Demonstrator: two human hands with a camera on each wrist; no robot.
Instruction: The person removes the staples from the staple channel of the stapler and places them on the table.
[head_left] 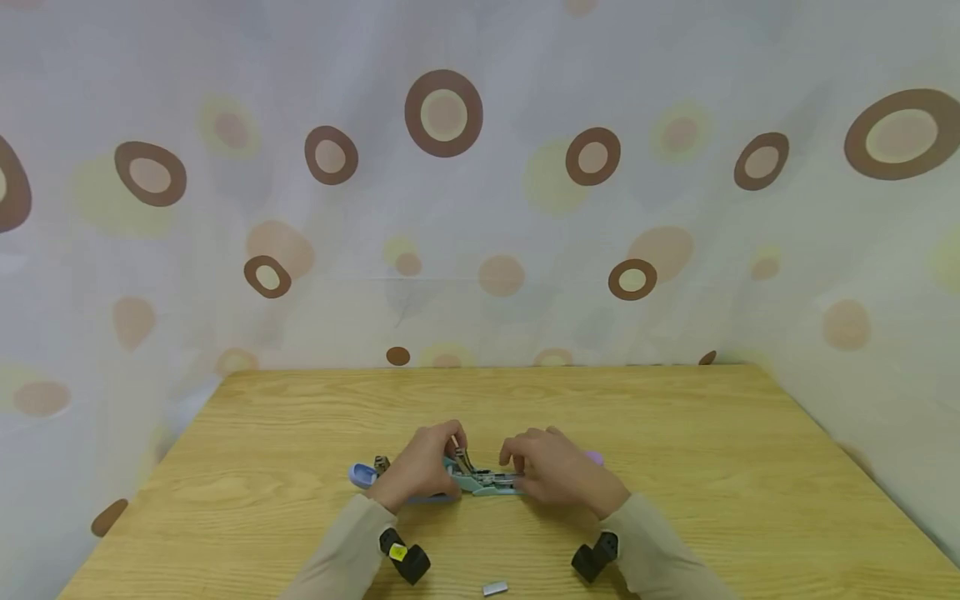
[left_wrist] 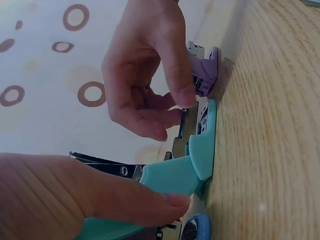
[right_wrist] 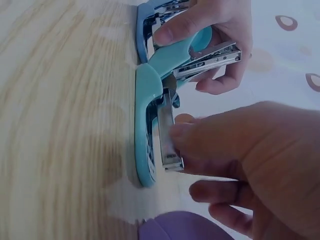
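A teal stapler [head_left: 468, 482] lies on the table, its top swung up from its base. My left hand [head_left: 423, 467] grips the teal upper handle [left_wrist: 172, 175], thumb along its side. In the right wrist view, a metal staple channel [right_wrist: 166, 132] angles slightly away from the teal base [right_wrist: 142, 135]. My right hand [head_left: 558, 471] pinches this channel near its front end, thumb on one face; the fingers behind are partly hidden. A second raised metal piece [right_wrist: 210, 62] stands under the lifted top, near the left fingers.
A blue stapler [head_left: 363, 476] lies beside my left hand, partly covered by it. Beyond my right hand sits a purple stapler [left_wrist: 207, 70]. A small silver staple strip [head_left: 495, 588] lies near the front of the wooden table [head_left: 300, 417]. A patterned curtain [head_left: 480, 208] hangs behind.
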